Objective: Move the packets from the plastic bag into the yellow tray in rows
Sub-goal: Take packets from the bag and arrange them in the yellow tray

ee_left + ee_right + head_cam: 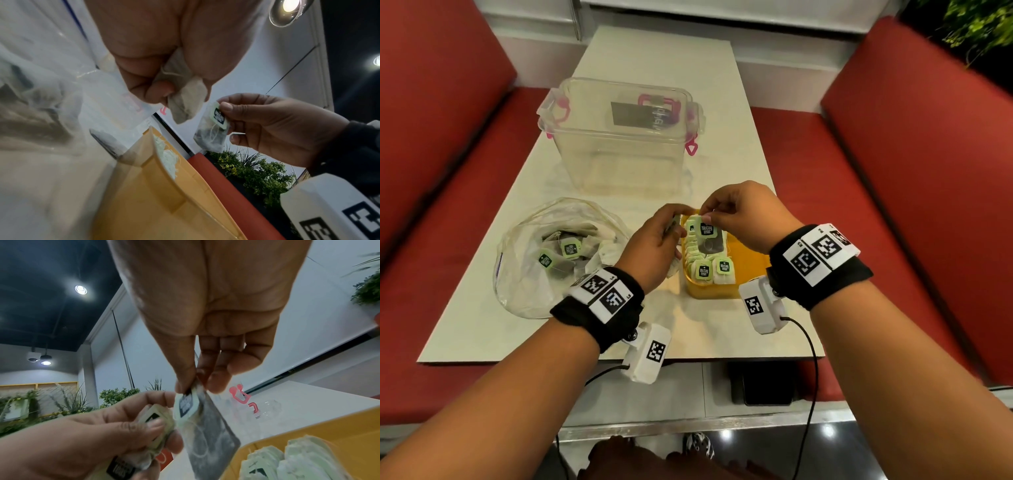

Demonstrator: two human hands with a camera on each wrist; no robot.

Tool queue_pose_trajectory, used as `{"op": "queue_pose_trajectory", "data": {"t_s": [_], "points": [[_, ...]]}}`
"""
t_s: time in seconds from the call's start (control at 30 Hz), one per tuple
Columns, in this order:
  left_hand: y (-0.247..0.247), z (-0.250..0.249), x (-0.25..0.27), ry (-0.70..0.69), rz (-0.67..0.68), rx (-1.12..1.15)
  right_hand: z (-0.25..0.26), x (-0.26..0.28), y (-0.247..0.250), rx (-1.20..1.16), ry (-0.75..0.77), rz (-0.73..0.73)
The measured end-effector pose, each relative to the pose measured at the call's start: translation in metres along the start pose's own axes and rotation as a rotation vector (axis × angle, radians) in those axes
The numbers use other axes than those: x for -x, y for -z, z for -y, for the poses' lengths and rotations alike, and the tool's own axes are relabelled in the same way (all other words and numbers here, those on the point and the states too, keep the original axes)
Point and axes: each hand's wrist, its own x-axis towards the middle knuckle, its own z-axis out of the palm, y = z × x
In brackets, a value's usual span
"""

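Head view: right hand [736,212] pinching one packet [707,236] above yellow tray [748,257] for row placement; left hand [657,240] clutching spare packets [152,431] as supply.

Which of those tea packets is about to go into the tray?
The single packet pinched by its green tag in the right hand, hanging above the yellow tray. The others lie in the tray, the plastic bag, or bunched in the left hand.
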Motion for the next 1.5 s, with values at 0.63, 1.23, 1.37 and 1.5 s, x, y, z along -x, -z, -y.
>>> {"op": "queue_pose_trajectory", "data": {"t_s": [0.63,1.23,1.37,1.5], "points": [[-0.013,0.009,-0.013,0.123,-0.013,0.041,-0.002,-0.008,0.017,0.168,0.028,0.075],[-0.016,0.032,-0.013,0.286,-0.065,-0.299,-0.066,-0.055,0.008,0.563,-0.212,0.276],[-0.016,0.033,-0.013,0.281,-0.058,-0.301,-0.066,-0.059,0.006,0.581,-0.212,0.273],[-0.015,0.034,-0.013,0.281,-0.048,-0.296,-0.066,-0.061,0.003,0.587,-0.22,0.281]]}}
